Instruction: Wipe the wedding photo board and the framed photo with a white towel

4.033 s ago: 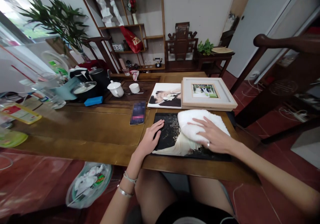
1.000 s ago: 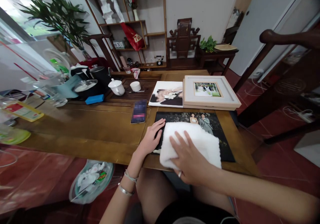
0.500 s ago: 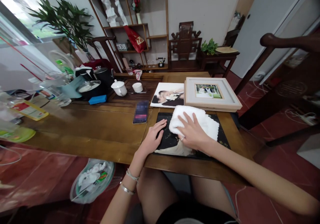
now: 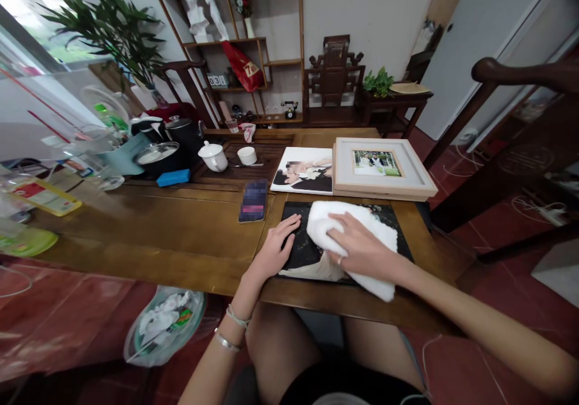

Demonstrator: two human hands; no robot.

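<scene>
A dark picture panel (image 4: 304, 242) with a pale shape along its near edge lies flat at the table's front. My left hand (image 4: 277, 249) rests on the panel's left edge, fingers stretched out and holding nothing. In my right hand (image 4: 357, 245) is a white towel (image 4: 328, 217), bunched under curled fingers and pressed on the panel. One end of the cloth spreads toward the table's near edge. Much of the panel's middle and right is hidden beneath the towel and hand.
Behind the panel lie a photo print (image 4: 303, 170) and a light wooden picture frame (image 4: 384, 167). A phone (image 4: 253, 201) is to the left. Farther left are a lidded cup (image 4: 212, 156), a blue block (image 4: 174, 178) and bottles (image 4: 43, 195). A waste bin (image 4: 199, 308) stands below.
My right hand has drawn the towel slightly nearer to me, and its fingers are more curled. One towel end now hangs over the panel's near edge. My left hand stays in place.
</scene>
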